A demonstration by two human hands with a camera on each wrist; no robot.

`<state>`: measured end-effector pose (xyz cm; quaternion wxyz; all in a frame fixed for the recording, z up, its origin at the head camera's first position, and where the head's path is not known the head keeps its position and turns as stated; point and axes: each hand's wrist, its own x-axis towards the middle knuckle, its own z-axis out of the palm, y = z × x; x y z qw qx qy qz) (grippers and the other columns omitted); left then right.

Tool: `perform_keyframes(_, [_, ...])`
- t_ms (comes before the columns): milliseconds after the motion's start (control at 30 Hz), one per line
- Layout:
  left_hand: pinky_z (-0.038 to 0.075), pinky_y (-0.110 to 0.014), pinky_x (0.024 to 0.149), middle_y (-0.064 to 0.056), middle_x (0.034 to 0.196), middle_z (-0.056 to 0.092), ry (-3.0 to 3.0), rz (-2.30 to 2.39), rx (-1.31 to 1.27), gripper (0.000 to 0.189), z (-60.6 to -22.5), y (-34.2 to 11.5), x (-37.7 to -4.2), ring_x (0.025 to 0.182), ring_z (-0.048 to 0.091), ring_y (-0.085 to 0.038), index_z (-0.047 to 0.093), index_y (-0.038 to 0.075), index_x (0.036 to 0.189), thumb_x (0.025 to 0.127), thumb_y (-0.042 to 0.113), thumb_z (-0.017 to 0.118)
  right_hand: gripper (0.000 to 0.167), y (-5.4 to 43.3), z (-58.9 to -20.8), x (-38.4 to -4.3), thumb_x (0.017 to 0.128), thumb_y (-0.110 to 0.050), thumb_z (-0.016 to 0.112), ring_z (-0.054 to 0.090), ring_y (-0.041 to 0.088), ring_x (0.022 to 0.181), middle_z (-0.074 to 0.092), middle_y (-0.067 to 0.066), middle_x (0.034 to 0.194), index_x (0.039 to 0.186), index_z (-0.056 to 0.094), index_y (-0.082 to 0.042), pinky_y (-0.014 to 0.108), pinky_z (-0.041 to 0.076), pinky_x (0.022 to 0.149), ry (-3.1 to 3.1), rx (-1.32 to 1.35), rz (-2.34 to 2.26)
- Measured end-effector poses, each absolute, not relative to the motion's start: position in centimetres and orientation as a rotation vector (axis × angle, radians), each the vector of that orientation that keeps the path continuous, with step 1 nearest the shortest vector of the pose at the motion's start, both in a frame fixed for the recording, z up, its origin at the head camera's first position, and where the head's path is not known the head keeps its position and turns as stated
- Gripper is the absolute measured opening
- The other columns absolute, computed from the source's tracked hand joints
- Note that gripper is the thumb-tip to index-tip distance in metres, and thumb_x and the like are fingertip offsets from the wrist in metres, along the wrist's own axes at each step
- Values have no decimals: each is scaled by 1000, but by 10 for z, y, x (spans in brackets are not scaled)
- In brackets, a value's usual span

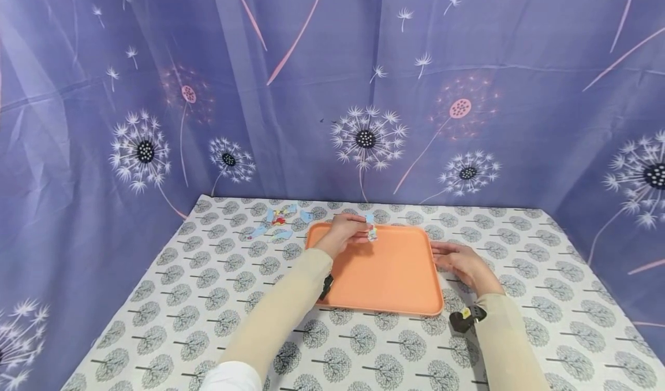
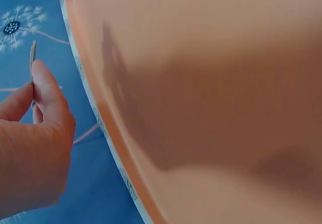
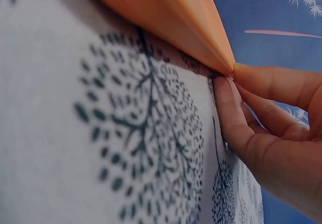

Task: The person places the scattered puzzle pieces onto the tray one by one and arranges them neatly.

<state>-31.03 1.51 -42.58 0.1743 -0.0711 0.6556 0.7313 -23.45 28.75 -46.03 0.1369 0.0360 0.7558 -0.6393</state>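
Over the far part of the orange tray (image 1: 384, 275), my left hand (image 1: 345, 232) pinches a small puzzle piece (image 1: 372, 229), light blue with a coloured print. The left wrist view shows the piece (image 2: 33, 58) edge-on as a thin upright sliver between thumb and fingers of the left hand (image 2: 43, 133). My right hand (image 1: 462, 263) is at the tray's right side. In the right wrist view, the fingertips of that hand (image 3: 276, 118) pinch the rim of the tray (image 3: 191, 22), close over the tablecloth.
Several loose puzzle pieces (image 1: 279, 222) in blue, red and yellow lie on the table beyond the tray's far left corner. A tree-patterned cloth (image 1: 208, 304) covers the table. Purple dandelion curtains (image 1: 291, 119) stand behind and at both sides.
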Motion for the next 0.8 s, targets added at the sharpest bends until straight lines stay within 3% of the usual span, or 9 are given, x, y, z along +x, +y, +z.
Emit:
perform_keyframes(200, [61, -37, 75, -24, 100, 69, 1824, 2084, -224, 24, -429, 39, -310, 61, 66, -17, 64, -8, 107, 83, -9, 68, 60, 288, -463, -236, 87, 7, 59, 61, 10, 99, 47, 29, 136, 141, 32, 15, 26, 55, 91, 2191, 108, -1850])
perform_keyframes(567, [62, -35, 67, -23, 90, 70, 1857, 2075, -271, 31, -436, 90, -302, 57, 64, -17, 63, -12, 109, 78, -14, 69, 62, 289, -462, -236, 87, 6, 59, 62, 9, 98, 46, 30, 137, 141, 31, 15, 25, 55, 90, 2195, 98, -1838])
perform_keyframes(800, [62, -33, 63, -24, 87, 70, 1896, 2071, -324, 27, -439, 113, -299, 78, 71, -32, 64, -12, 105, 79, -16, 67, 61, 291, -462, -236, 87, 7, 59, 63, 9, 96, 48, 29, 135, 141, 31, 15, 26, 55, 89, 2181, 101, -1857])
